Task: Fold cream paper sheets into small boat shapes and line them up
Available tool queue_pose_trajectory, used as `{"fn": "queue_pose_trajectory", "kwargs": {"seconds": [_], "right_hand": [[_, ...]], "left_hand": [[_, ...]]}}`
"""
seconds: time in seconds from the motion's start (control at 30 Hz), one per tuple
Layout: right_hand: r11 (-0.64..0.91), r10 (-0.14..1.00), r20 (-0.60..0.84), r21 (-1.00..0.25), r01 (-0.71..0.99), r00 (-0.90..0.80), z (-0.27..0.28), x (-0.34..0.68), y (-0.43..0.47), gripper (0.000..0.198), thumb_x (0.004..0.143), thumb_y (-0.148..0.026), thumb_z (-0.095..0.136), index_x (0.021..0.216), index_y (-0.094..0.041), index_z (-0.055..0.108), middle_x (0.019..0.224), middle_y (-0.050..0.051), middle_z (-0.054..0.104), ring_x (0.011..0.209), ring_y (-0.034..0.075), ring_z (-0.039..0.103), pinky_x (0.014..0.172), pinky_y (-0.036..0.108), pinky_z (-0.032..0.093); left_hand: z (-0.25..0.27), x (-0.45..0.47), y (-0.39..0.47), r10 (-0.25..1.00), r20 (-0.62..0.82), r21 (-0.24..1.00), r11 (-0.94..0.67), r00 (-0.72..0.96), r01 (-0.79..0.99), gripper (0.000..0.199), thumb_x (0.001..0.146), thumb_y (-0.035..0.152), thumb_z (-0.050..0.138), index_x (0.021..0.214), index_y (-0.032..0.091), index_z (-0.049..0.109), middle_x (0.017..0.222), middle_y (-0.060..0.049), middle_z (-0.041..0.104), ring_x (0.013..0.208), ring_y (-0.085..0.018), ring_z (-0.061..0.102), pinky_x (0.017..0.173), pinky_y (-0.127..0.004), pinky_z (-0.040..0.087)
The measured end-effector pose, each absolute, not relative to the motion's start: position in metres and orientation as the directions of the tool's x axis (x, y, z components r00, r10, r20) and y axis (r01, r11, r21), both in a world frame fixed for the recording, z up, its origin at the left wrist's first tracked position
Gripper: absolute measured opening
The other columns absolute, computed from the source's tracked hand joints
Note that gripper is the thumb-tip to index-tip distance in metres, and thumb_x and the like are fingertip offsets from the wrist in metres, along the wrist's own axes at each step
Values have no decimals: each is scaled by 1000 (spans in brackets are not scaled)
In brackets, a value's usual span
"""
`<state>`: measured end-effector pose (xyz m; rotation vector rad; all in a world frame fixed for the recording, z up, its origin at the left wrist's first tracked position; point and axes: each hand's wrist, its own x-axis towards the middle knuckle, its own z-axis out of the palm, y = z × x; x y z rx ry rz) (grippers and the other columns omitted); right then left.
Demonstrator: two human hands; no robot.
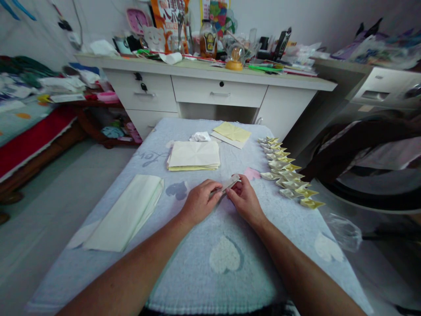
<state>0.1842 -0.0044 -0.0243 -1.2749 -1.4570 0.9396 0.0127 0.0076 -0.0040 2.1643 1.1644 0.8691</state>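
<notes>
A person's left hand (201, 201) and right hand (244, 196) held a narrow folded strip of pale paper (231, 182) between them near the center of the frame, above a blue heart-patterned cloth (184, 270). Small folded paper boats (288, 175) stood in rows at center right. A stack of creased sheets (194, 152) lay just above the left hand, and a larger folded white sheet (126, 213) rested at lower left. A cluttered white desk (197, 94) spanned the top.
</notes>
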Motion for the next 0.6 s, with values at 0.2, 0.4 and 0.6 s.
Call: {"fn": "queue_pose_trajectory", "kwargs": {"seconds": [0.2, 0.4, 0.6], "right_hand": [[198, 980, 198, -959, 203, -20, -22, 180, -8, 36, 81, -29, 57, 114, -25, 42, 85, 0, 61, 75, 15, 60, 66, 27, 50], [202, 979, 203, -976, 82, 7, -9, 177, -13, 43, 75, -21, 56, 115, -25, 40, 86, -1, 56, 73, 13, 59, 64, 25, 50], [181, 984, 180, -979, 96, -19, -6, 176, -16, 45, 73, -18, 55, 115, -25, 42, 84, -2, 56, 70, 13, 56, 62, 24, 47]], "left_hand": [[-6, 13, 5, 850, 332, 699, -513, 409, 497, 28, 83, 19, 58, 111, 23, 58, 111, -6, 63, 104, -20, 60, 90, -34, 50], [-10, 17, 3, 894, 326, 775, -440, 309, 454, 65, 76, 23, 69, 134, 22, 40, 129, -10, 56, 109, -21, 59, 88, -35, 53], [-6, 19, -1, 892, 335, 791, -441, 303, 424, 67, 75, 22, 68, 135, 22, 39, 128, -11, 56, 98, -19, 62, 84, -33, 55]]}}
